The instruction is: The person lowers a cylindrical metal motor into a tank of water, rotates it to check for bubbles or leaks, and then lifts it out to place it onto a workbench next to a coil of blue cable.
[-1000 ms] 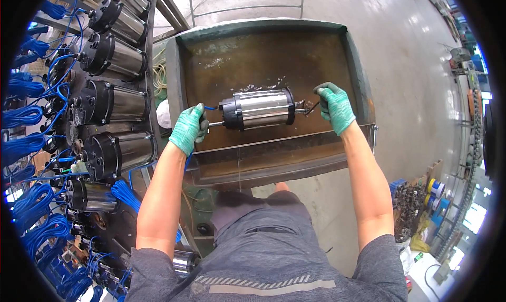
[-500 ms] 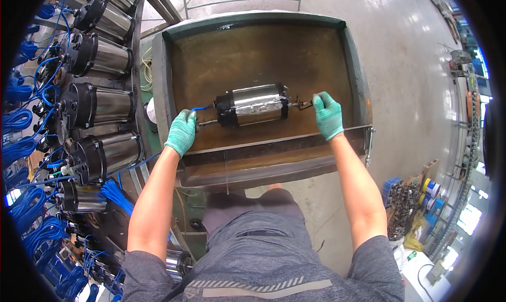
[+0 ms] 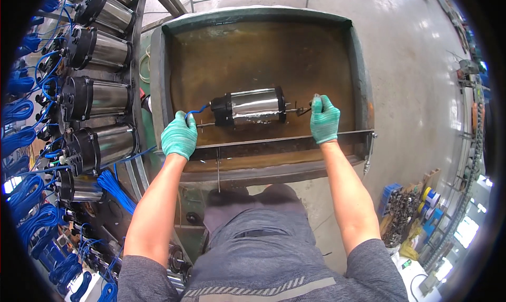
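Note:
A silver cylindrical motor (image 3: 255, 103) with black end caps lies level in a tank (image 3: 360, 73) of brownish water, partly above the surface. My left hand (image 3: 179, 137), in a green glove, is closed at the motor's left side round the end of a thin metal rod (image 3: 208, 124). A blue cable (image 3: 198, 111) runs from the left cap into the same hand. At the other side my gloved right hand (image 3: 324, 119) is closed on a dark hooked handle (image 3: 304, 111) linked to the motor's shaft. My fingers partly hide both grips.
A metal bar (image 3: 284, 142) crosses the tank's near side. Several similar motors (image 3: 110, 99) stand on a rack at the left, with coiled blue cables (image 3: 32, 218) beside them. Crates and a heap of metal parts (image 3: 399, 218) lie on the floor at the right.
The motor has turned slightly, and its shiny side looks smoother. My right hand has moved a little toward the motor. Both hands keep their hold, while the whole view has shifted slightly.

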Demonstrator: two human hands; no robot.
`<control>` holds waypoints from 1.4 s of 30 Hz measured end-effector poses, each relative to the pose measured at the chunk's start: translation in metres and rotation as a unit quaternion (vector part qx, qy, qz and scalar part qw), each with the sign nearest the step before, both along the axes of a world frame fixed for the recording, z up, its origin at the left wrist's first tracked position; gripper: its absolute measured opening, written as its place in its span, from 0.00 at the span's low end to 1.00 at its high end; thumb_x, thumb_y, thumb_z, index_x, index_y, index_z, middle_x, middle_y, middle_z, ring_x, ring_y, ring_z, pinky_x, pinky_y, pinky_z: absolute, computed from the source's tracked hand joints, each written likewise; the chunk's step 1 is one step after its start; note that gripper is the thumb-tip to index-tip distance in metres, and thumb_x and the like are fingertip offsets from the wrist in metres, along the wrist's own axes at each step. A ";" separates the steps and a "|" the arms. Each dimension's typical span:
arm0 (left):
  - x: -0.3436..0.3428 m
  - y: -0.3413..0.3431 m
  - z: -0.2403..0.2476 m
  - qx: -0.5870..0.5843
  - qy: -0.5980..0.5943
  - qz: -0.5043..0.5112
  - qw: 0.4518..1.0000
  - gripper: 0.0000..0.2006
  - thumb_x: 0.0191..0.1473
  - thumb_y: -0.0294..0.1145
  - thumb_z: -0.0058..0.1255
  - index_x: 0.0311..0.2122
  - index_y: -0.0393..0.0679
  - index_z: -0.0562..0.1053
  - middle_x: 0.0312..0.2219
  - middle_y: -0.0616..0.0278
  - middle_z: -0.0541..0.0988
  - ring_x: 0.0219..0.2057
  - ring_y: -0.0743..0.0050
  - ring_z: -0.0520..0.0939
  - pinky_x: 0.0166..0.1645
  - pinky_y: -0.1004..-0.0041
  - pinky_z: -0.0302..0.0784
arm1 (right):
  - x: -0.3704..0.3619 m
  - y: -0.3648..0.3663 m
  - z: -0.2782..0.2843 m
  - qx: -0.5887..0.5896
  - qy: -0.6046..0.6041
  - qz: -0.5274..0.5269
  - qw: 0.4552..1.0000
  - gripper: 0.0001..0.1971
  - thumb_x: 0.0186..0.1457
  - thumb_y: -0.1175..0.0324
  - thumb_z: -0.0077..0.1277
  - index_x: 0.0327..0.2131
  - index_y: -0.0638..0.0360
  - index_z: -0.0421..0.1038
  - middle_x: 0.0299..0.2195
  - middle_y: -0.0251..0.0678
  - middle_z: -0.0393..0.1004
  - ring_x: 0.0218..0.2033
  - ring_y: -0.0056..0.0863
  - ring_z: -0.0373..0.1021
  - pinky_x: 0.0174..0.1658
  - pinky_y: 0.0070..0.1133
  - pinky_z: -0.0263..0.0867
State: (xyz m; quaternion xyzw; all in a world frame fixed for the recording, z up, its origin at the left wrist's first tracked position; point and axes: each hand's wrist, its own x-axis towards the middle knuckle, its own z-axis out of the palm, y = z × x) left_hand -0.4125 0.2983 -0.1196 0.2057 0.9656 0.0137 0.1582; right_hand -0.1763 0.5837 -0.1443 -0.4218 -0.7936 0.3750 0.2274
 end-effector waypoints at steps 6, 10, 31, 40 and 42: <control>0.001 0.006 0.004 -0.025 -0.004 -0.004 1.000 0.17 0.66 0.49 0.40 0.41 0.44 0.71 0.26 0.44 0.81 0.32 0.38 0.82 0.39 0.47 0.76 | 0.000 0.000 -0.003 0.011 0.023 0.007 1.000 0.16 0.67 0.62 0.49 0.27 0.61 0.70 0.16 0.45 0.68 0.15 0.35 0.62 0.24 0.29 0.62; -0.001 0.006 0.005 -0.033 -0.023 0.001 0.999 0.18 0.65 0.49 0.40 0.41 0.45 0.71 0.27 0.45 0.82 0.33 0.39 0.83 0.39 0.47 0.76 | 0.000 0.002 -0.005 0.007 0.035 0.009 0.999 0.16 0.67 0.62 0.48 0.28 0.62 0.71 0.17 0.45 0.68 0.16 0.32 0.59 0.24 0.27 0.62; -0.001 0.009 0.006 -0.045 -0.024 0.007 0.999 0.18 0.65 0.49 0.40 0.40 0.44 0.72 0.28 0.45 0.82 0.34 0.41 0.83 0.41 0.49 0.77 | 0.002 0.004 -0.001 -0.049 -0.007 0.000 0.999 0.18 0.68 0.60 0.47 0.31 0.66 0.73 0.20 0.38 0.73 0.24 0.18 0.61 0.31 0.24 0.64; -0.002 0.009 0.005 -0.048 -0.028 0.009 0.998 0.18 0.65 0.49 0.41 0.40 0.45 0.72 0.27 0.45 0.82 0.33 0.40 0.83 0.40 0.49 0.77 | 0.003 0.006 -0.005 -0.040 -0.011 0.004 0.999 0.18 0.68 0.60 0.47 0.31 0.66 0.74 0.21 0.38 0.74 0.25 0.17 0.62 0.31 0.24 0.64; -0.002 0.008 0.003 -0.044 -0.023 0.008 0.999 0.18 0.65 0.49 0.41 0.40 0.44 0.72 0.27 0.45 0.82 0.33 0.40 0.83 0.40 0.49 0.77 | 0.002 0.006 -0.002 -0.048 -0.017 0.001 0.999 0.18 0.68 0.60 0.47 0.31 0.66 0.74 0.21 0.38 0.74 0.25 0.18 0.63 0.31 0.24 0.64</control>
